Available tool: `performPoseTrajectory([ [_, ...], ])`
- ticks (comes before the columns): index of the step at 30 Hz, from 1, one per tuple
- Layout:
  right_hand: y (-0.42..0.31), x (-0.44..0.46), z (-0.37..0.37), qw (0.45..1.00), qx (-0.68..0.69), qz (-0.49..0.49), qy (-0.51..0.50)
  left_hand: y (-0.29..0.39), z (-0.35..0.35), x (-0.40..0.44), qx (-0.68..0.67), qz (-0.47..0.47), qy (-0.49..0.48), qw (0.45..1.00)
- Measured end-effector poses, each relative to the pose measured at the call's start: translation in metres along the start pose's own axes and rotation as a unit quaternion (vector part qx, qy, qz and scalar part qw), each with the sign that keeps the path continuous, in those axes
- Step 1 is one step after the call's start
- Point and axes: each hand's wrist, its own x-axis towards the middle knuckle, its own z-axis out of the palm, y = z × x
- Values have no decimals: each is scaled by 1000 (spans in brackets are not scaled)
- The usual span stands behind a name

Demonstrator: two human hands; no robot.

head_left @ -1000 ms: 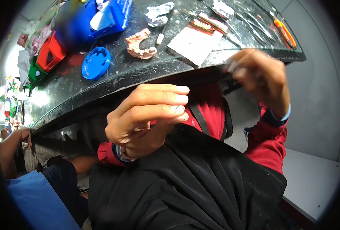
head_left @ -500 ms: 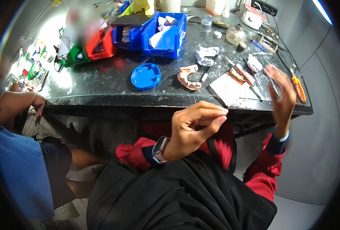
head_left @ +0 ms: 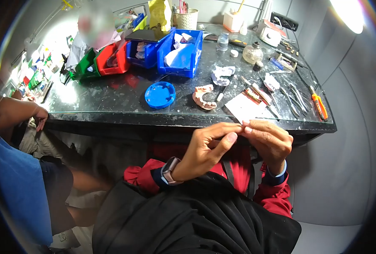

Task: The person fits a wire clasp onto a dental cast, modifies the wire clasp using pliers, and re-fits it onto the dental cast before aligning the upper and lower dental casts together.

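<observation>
Just in front of the table's near edge, my left hand (head_left: pixel 209 146) and my right hand (head_left: pixel 270 142) meet at the fingertips. Both are closed in a pinch; whatever is between the fingers is too small or hidden to make out. Beyond them on the table lies a white sheet (head_left: pixel 241 109), with a strip of red-gummed false teeth (head_left: pixel 252 95) at its far side. A pinkish dental cast (head_left: pixel 203 99) sits left of the sheet, and a whitish cast (head_left: pixel 223 76) lies behind it. Metal pliers (head_left: pixel 296 101) rest to the right, near a small white cast (head_left: pixel 271 82).
A blue round lid (head_left: pixel 160 95) lies left of the casts. Blue bins (head_left: pixel 194 63), a red bin (head_left: pixel 119 63) and a green bin (head_left: pixel 86 70) stand behind. Orange-handled pliers (head_left: pixel 320 108) and a glass burner (head_left: pixel 252 54) are at right. Another person's hand (head_left: pixel 41 116) is at far left.
My right hand has moved left and toward me from above the metal pliers to meet my left hand. My left hand stays pinched in nearly the same place. The view has tilted slightly.
</observation>
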Motion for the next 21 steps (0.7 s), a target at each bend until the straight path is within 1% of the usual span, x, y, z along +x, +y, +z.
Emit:
performPoseTrajectory([
  [2,4,-4,-3,999,-33,25,19,11,-12,6,85,-19,6,996],
  [4,4,-8,-6,995,-31,90,38,20,-29,20,249,20,67,966],
  [5,9,-13,-5,994,-11,89,55,16,-39,29,379,95,81,917],
  [6,12,-16,-3,994,14,87,69,9,-48,37,499,168,92,845],
  [7,13,-17,-1,993,11,94,65,0,-52,39,518,122,90,842],
  [8,14,-18,0,993,8,101,60,-11,-59,41,527,97,69,842],
  [10,14,-18,6,992,23,112,62,-16,-59,48,459,54,40,886],
  [13,16,-16,14,986,61,135,77,-22,-60,55,426,51,50,902],
  [14,16,-15,17,983,75,145,84,-25,-60,55,431,81,58,897],
  [16,17,-9,20,985,57,145,78,-30,-62,54,420,64,74,902],
  [18,19,-3,24,987,62,129,79,-28,-59,47,362,62,83,927],
  [21,17,7,29,992,47,90,69,2,-38,26,278,69,35,957],
])
